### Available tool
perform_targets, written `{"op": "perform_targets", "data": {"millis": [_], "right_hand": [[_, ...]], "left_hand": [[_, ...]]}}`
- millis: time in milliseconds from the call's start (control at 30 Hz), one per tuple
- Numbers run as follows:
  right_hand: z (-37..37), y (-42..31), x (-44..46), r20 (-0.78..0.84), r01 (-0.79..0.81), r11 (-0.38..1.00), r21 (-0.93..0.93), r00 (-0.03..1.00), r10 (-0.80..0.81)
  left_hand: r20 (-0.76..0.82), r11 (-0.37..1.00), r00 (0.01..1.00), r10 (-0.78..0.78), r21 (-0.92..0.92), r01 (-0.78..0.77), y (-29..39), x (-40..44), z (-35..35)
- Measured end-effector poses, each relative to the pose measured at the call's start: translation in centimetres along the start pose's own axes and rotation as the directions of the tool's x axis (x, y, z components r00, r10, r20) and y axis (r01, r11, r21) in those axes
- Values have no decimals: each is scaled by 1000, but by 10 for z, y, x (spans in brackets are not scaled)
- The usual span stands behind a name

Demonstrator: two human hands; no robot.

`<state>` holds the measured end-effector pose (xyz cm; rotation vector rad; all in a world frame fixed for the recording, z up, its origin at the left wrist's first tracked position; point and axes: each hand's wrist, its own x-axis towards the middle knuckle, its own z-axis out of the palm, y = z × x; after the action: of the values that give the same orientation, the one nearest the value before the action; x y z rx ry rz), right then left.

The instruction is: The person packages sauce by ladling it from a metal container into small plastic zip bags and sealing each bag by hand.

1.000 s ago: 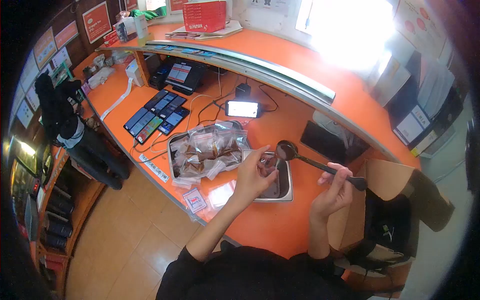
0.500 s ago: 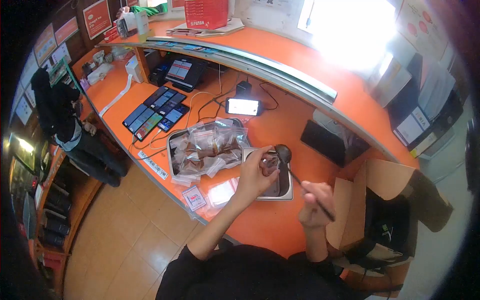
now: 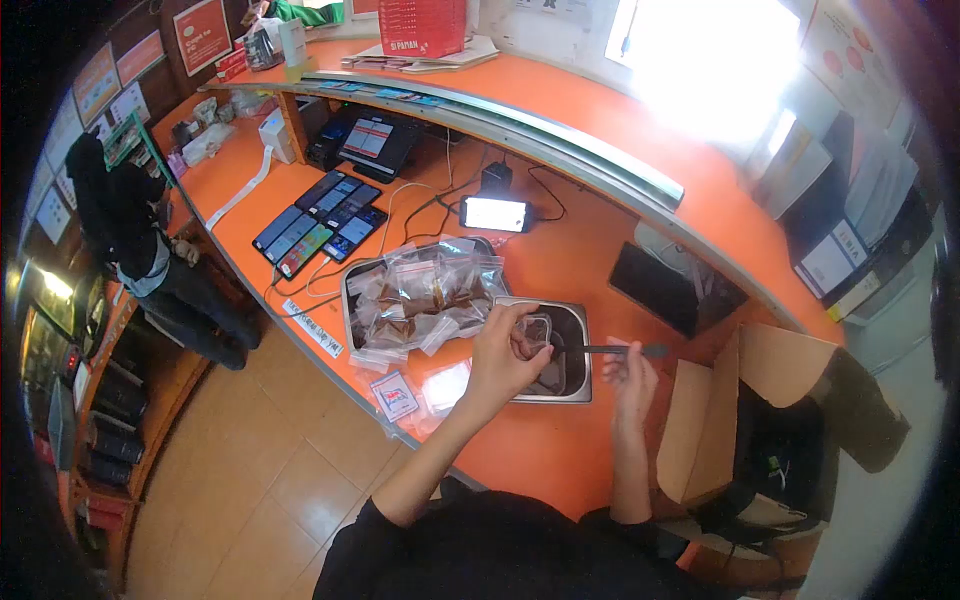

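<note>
A black long-handled spoon (image 3: 597, 349) is grasped by the right hand (image 3: 631, 380), its long axis crosswise, handle end pointing right, other end left toward a clear plastic bag (image 3: 541, 328). The bag is pinched by the left hand (image 3: 506, 355) over a rectangular silver metal container (image 3: 588, 345).

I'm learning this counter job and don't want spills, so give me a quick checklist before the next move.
1. Left hand holding the clear bag: ok.
2. Right hand holding the black spoon by its handle: ok.
3. Clear bag over the steel container, as the head view shows it: ok.
4. Spoon's bowl inside the bag's mouth: cannot tell.
5. Filled bags clear of the spoon: ok, left of it.
</note>
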<state>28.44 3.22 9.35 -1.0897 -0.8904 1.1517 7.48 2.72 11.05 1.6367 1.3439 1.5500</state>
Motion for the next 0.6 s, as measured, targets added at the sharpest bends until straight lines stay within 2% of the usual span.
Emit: {"op": "perform_targets", "data": {"millis": [33, 100, 133, 167, 200, 233, 267, 333, 400, 467, 533, 600], "right_hand": [[1, 1, -2, 2, 0, 1000, 2, 1000, 0], [13, 0, -12, 2, 226, 956, -187, 973, -230], [22, -5, -19, -11, 296, 947, -123, 954, -299], [28, -12, -24, -13, 295, 947, -123, 954, -299], [33, -21, -28, 133, 433, 841, -325, 901, -412], [38, -26, -31, 297, 561, 671, -485, 827, -477], [44, -29, -31, 425, 666, 575, -474, 746, -513], [52, -33, -39, 411, 671, 566, -480, 742, -530], [55, -30, -40, 353, 689, 562, -457, 721, -596], [55, -34, -41, 326, 667, 604, -437, 743, -584], [52, -37, -41, 297, 640, 643, -421, 767, -569], [46, -39, -38, 343, 637, 667, -386, 771, -537]], "left_hand": [[4, 1000, 1000, 4, 15, -4, 3, 0, -1], [2, 1000, 1000, -10, 5, 10, 7, -2, -1], [4, 1000, 1000, -25, -9, 25, 9, -3, 0], [6, 1000, 1000, -25, -8, 25, 12, -4, 1], [28, 998, 999, -39, -48, 41, 16, -5, 1], [51, 995, 997, -53, -86, 57, 19, -6, 2], [57, 995, 997, -52, -85, 56, 21, -7, 4], [115, 962, 988, -99, -243, 124, 24, -10, 5], [140, 950, 983, -117, -273, 152, 31, -14, 1], [159, 937, 978, -136, -301, 179, 31, -18, -4], [214, 776, 956, -200, -561, 287, 27, -21, -9], [188, 785, 959, -213, -551, 282, 31, -23, -16]]}}
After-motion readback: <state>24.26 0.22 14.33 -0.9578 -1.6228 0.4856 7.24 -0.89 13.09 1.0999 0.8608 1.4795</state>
